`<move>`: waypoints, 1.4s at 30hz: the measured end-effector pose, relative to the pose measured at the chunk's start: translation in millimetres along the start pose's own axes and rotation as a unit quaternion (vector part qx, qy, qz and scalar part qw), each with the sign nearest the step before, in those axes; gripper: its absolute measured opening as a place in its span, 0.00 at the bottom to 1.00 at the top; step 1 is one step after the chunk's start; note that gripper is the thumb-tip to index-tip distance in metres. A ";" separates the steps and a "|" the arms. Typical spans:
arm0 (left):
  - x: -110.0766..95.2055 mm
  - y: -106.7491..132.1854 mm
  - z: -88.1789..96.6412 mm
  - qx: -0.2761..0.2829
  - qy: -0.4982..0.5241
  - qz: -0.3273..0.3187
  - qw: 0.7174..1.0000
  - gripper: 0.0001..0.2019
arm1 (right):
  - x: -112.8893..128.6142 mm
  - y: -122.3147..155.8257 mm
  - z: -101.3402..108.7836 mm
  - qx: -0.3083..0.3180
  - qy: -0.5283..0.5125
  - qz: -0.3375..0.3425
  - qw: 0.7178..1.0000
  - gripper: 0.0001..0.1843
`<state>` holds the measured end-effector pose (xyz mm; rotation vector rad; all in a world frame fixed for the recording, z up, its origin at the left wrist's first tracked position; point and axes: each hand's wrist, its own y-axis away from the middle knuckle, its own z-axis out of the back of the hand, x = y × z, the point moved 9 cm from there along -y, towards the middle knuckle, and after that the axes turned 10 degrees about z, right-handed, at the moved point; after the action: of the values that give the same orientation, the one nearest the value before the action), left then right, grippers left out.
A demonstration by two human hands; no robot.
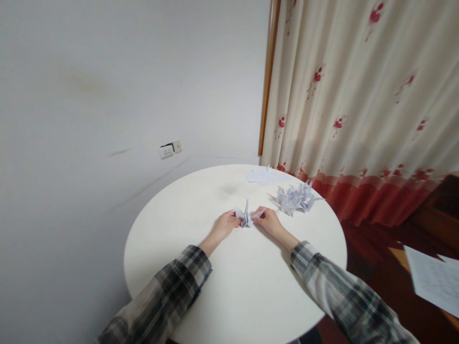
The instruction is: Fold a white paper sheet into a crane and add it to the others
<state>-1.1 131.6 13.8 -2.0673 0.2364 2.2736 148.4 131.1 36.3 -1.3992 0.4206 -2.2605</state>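
Observation:
A small folded white paper crane (246,216) sits between my hands over the round white table (201,200). My left hand (225,224) pinches its left wing. My right hand (269,220) pinches its right wing. Both hands are closed on the paper, and a point of the crane sticks straight up between them. Both arms wear plaid sleeves.
A cluster of finished white paper cranes (296,197) lies to the right of my hands. Flat white paper sheets (262,175) rest at the table's far edge. A floral curtain (358,95) hangs at the right, a wall socket (169,150) sits at the left, and printed paper (433,279) lies at the lower right.

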 end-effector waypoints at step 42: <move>1.1 4.1 3.4 0.011 0.020 0.046 0.999 0.08 | -9.3 2.5 6.8 -0.035 -0.036 -0.021 0.999 0.08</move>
<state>-5.2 128.0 13.3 -2.1343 0.3654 2.2710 158.7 133.7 31.0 -1.5329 0.4538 -2.2391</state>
